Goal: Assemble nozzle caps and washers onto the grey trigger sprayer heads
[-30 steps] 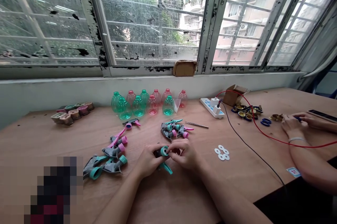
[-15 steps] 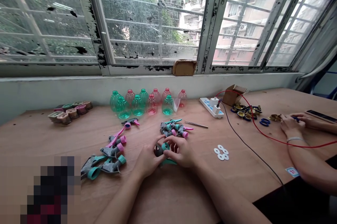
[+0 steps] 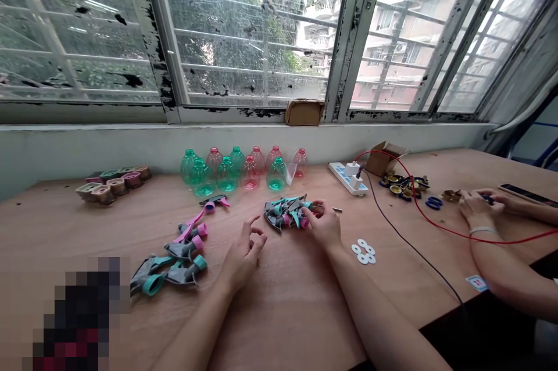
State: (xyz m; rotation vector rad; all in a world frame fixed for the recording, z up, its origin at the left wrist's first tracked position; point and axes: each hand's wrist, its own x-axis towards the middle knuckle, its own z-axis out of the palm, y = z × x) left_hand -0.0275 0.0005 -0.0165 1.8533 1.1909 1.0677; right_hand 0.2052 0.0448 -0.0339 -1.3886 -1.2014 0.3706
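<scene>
My right hand (image 3: pixel 323 227) is at the right end of a pile of grey, teal and pink trigger spray heads (image 3: pixel 283 208). Its fingers are closed around a grey and teal spray head (image 3: pixel 307 206) lying over the others. My left hand (image 3: pixel 244 250) rests above the wooden table with bent, parted fingers and nothing in them. To its left lies a loose row of more spray heads (image 3: pixel 185 251), some with pink collars and some with teal ones. Several flat white washers (image 3: pixel 363 252) lie to the right of my right forearm.
Green and pink clear bottles (image 3: pixel 226 176) stand along the wall, with a power strip (image 3: pixel 349 178) to their right. A red cable (image 3: pixel 418 213) and a dark one cross the right side. Another person's hands (image 3: pixel 477 208) work near gold and blue parts (image 3: pixel 403 186).
The teal-collared spray head that both hands held has been carried forward to the pile by my right hand. My left hand has let go and opened.
</scene>
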